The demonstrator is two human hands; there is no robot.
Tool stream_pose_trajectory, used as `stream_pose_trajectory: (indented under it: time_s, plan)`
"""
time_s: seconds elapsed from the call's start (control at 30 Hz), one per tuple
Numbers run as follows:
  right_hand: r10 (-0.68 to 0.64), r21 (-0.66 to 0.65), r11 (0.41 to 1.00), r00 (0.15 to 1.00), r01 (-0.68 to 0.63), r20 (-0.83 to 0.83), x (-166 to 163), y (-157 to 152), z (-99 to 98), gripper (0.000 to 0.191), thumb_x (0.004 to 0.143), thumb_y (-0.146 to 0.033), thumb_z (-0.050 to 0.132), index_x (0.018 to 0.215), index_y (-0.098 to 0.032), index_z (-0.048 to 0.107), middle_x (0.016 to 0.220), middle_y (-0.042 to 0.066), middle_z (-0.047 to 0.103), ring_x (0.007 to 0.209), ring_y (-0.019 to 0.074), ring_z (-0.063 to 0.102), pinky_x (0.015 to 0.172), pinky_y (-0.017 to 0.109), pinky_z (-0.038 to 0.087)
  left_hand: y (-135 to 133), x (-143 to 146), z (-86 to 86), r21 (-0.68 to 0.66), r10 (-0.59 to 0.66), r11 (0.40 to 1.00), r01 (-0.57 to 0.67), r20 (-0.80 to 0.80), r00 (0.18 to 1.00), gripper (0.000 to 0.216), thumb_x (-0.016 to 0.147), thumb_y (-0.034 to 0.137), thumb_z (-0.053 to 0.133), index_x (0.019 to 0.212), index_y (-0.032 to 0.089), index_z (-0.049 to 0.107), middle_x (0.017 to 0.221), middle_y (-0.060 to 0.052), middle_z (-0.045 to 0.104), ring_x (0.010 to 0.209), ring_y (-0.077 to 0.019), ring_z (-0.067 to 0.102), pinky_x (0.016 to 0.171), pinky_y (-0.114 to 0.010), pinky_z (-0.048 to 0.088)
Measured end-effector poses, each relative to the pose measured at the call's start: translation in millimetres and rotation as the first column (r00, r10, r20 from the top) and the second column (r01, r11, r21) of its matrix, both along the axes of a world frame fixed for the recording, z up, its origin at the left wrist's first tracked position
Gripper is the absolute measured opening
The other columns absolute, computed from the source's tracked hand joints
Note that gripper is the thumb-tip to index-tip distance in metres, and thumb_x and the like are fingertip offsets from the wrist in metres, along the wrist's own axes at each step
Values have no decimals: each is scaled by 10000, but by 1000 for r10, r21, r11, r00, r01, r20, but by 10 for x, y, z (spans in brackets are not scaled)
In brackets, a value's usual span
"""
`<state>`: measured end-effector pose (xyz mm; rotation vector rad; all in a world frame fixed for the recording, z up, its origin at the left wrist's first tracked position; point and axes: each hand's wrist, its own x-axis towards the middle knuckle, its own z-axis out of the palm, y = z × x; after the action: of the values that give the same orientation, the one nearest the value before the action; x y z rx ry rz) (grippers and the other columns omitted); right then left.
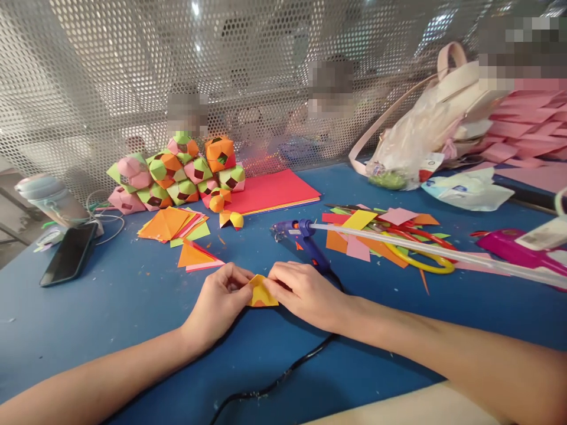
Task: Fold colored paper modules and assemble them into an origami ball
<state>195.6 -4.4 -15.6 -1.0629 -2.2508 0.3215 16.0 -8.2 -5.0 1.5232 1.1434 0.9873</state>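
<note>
A small folded paper piece (262,293), yellow with an orange underside, rests on the blue table (133,295) between my two hands. My left hand (219,304) pinches its left edge with curled fingers. My right hand (303,290) presses on its right edge, fingers closed over the paper. Just beyond my right hand lies a blue glue gun (305,236) with a long clear glue stick (420,248) pointing right; its black cable (283,375) runs under my right forearm toward the near edge.
A pile of folded paper cubes (177,174) stands at the back left beside a red paper stack (274,192). Loose orange sheets (170,224), paper scraps with yellow-handled scissors (416,254), a phone (68,254), a bottle (51,198), bags (425,141) and a magenta tool (514,248) surround the spot. A perforated metal screen (110,77) backs the table.
</note>
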Motion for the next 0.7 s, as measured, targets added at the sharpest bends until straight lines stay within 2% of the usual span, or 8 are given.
stream_pose_trajectory:
  time_s: [0.07,0.2,0.3,0.57,0.63,0.7]
  plan:
    - [8,-49,999,1000,-9,-23,11,-8,19,288,943,-278,357,727,-171,515,683,19,557,624,136,513,618,270,393,12,-2,33,-16,1,1000,-1,22,1000,123,736,160,575,656,171,483,843,-7,644,714,-113,602,619,-222,485]
    - [22,-123,992,997,-30,-71,48,-16,61,323,957,-346,332,784,-171,541,737,25,583,664,140,542,631,267,397,83,-33,165,-18,72,997,-71,49,996,152,768,236,575,701,178,451,757,11,627,473,-79,550,467,-229,462]
    - [34,-142,989,998,-40,-51,74,0,49,334,956,-360,340,759,-179,540,740,19,591,670,142,550,629,265,390,172,-69,269,6,129,992,-129,35,991,180,769,281,602,747,176,457,699,25,613,465,-96,586,436,-211,430]
    - [85,-76,994,995,-80,57,79,17,26,343,957,-336,346,752,-166,563,732,32,610,718,160,563,678,281,399,406,-161,263,-36,177,983,-178,-30,984,213,729,291,654,804,148,514,636,29,611,510,-119,626,566,-255,507]
    - [98,-65,994,992,-93,81,77,10,44,338,952,-331,360,754,-158,572,733,38,615,720,163,565,687,286,404,441,-158,280,-55,195,979,-195,-8,981,200,726,267,652,816,147,520,705,19,622,540,-119,643,610,-265,518]
    - [105,-54,994,990,-100,98,75,4,55,334,950,-333,370,765,-152,581,737,41,620,724,165,568,702,292,408,472,-138,318,-79,214,974,-211,31,976,218,715,229,658,873,148,531,864,-17,640,639,-128,673,663,-263,522]
